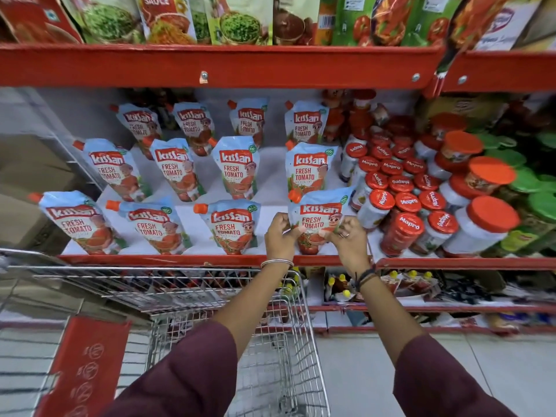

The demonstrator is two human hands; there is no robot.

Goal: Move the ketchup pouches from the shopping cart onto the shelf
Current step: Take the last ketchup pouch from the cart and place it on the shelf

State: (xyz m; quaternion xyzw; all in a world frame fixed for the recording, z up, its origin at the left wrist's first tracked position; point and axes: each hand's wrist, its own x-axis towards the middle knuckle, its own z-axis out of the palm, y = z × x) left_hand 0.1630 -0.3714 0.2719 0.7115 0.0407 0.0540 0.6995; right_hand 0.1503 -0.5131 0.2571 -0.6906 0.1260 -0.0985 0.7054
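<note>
Here, both hands meet on one ketchup pouch (319,224) at the front right of the red-edged shelf (180,260). The left hand (279,233) pinches the pouch's left edge, its grip closed on the film; the right hand (349,239) does the same on the right edge, its fingers curled onto the pouch. The pouch stands upright, slightly tilted, with its base at the shelf's front lip and its orange cap (294,195) at the upper left corner. Its right side lies just beside a stack of red-lidded jars (403,203), which fills the shelf further right.

Eleven more pouches (231,224) of the same kind stand on the shelf in three rows running front to back, all face out with caps at upper left. The held pouch closes the right end of the front row, in line with the rightmost pouch of each row behind it.

Below the shelf edge, the wire shopping cart (270,356) stands in front of the person; the left forearm reaches over its right rim. The part of its basket in view shows no pouches, though motion blur obscures the far end. A red panel (87,362) hangs on the cart's left side. Bangles (276,262) circle the left wrist, dark bands (365,276) the right, and both arms wear maroon sleeves (192,377). Green and red packets (240,22) line the shelf above.
</note>
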